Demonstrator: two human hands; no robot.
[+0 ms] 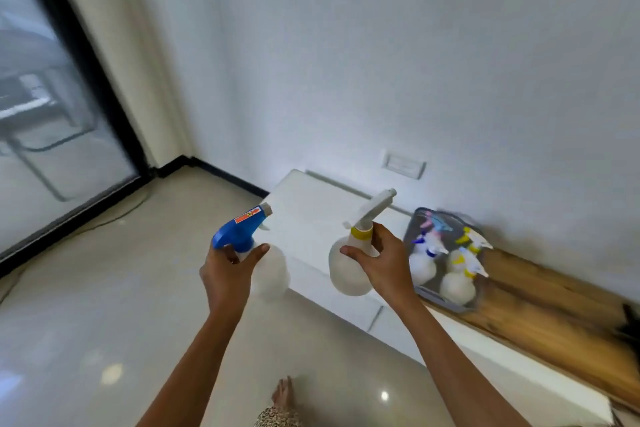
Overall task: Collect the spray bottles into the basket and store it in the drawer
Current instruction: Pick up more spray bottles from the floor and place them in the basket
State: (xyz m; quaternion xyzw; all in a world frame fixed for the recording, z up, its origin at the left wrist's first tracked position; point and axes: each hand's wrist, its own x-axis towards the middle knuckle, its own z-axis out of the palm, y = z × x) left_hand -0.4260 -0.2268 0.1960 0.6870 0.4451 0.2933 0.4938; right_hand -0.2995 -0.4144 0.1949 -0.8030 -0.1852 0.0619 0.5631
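The left hand (pixel 227 270) is gripping the blue-headed bottle (pixel 235 236) at its neck, and the right hand (pixel 381 263) is gripping the yellow-collared bottle (pixel 346 270) the same way. Both bottles are roughly upright. The basket (pixel 440 300) is sitting on the wooden top (pixel 536 305), just right of the right hand, which is the nearer one. It is holding several bottles, so free room inside is looking scant.

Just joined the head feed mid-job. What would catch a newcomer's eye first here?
Two sprayers are held up mid-frame: the left hand grips a blue-topped spray bottle, and the right hand grips a yellow-collared spray bottle. To the right, a grey basket holding several stored bottles sits on a wooden countertop against the white wall.
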